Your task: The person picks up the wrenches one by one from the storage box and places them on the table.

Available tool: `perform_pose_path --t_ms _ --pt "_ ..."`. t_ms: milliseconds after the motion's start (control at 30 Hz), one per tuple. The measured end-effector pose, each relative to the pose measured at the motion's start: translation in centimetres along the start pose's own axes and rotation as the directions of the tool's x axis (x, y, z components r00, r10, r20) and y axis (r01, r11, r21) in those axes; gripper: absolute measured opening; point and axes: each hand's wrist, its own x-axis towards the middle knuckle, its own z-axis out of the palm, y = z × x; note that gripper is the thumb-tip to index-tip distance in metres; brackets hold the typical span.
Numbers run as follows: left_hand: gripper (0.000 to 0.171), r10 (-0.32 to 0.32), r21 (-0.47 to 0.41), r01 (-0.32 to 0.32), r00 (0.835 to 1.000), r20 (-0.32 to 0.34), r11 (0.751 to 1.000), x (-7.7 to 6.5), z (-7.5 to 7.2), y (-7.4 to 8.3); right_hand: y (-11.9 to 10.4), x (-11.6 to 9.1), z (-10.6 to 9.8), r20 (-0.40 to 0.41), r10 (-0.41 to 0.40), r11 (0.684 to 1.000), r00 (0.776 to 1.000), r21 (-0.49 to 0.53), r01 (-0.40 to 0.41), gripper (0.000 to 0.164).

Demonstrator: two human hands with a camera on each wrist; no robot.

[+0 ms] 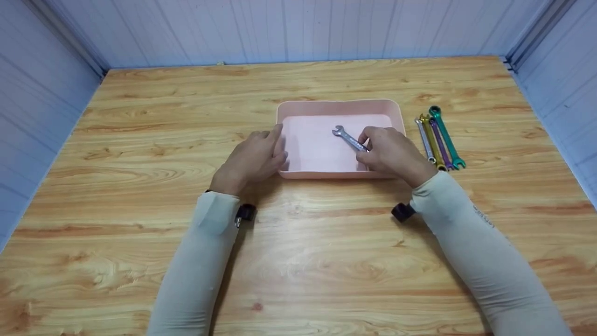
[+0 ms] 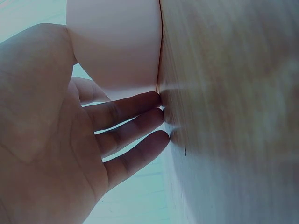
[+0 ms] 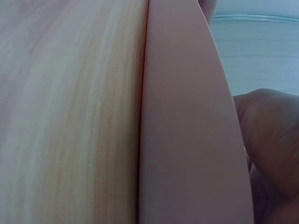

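A pink rectangular tray (image 1: 326, 175) lies on the wooden table. At its left side is my left hand (image 1: 254, 156), holding the wall, with the thumb over the rim and the fingers outside. In the left wrist view, three extended fingers (image 2: 140, 151) of that hand reach down to the tabletop beside the tray wall (image 2: 117, 46). My right hand (image 1: 389, 151) pinches one end of a silver wrench (image 1: 350, 140) over the tray's right half. The wrench's open-jaw end points to the back left. In the right wrist view, the tray wall hides the wrench and most fingers.
Right of the tray, several combination wrenches lie side by side: a silver wrench (image 1: 425, 140), a gold wrench (image 1: 433, 142), a purple wrench (image 1: 441, 142) and a green wrench (image 1: 447, 137). Pale panel walls (image 1: 308, 32) enclose the table (image 1: 298, 261) at the back and sides.
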Motion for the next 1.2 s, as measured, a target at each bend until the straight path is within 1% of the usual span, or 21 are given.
perform_pose_path --t_ms 200,333,433,533,667,900,1000,1200 --pt "0.068 0.019 -0.003 -0.019 1.000 -0.001 1.000 -0.06 -0.10 0.00 0.00 -0.10 0.09 0.015 -0.003 0.997 1.000 0.082 0.002 0.046" --pt "0.069 0.017 -0.006 -0.017 1.000 0.007 1.000 -0.06 -0.10 0.00 0.02 -0.01 0.16 0.040 0.002 0.992 0.999 0.125 -0.007 0.050" --pt "0.069 0.011 -0.009 -0.011 1.000 0.009 1.000 -0.02 -0.06 -0.01 0.09 0.15 0.16 0.060 0.002 0.993 0.998 0.120 -0.009 0.051" --pt "0.069 0.004 -0.004 -0.004 1.000 0.008 1.000 0.00 -0.06 0.01 0.10 0.25 0.10 0.073 -0.009 0.997 0.997 0.083 0.003 0.051" --pt "0.069 -0.002 -0.003 0.002 1.000 0.007 1.000 0.05 -0.05 0.00 0.05 0.21 0.02 0.088 -0.005 0.999 0.996 0.052 0.000 0.051" --pt "0.067 -0.014 -0.001 0.014 1.000 0.007 1.000 -0.01 -0.06 0.01 -0.06 0.05 0.04 0.113 0.048 0.994 0.992 0.091 -0.058 0.044" --pt "0.066 0.003 -0.002 -0.003 1.000 0.004 1.000 -0.08 -0.08 0.00 -0.03 0.03 0.11 0.115 0.049 0.994 0.992 0.091 -0.060 0.044" --pt "0.062 0.038 0.025 -0.038 0.999 0.000 0.999 -0.09 -0.14 -0.14 0.25 0.20 0.36 0.084 0.035 0.998 0.996 0.053 -0.040 0.042"
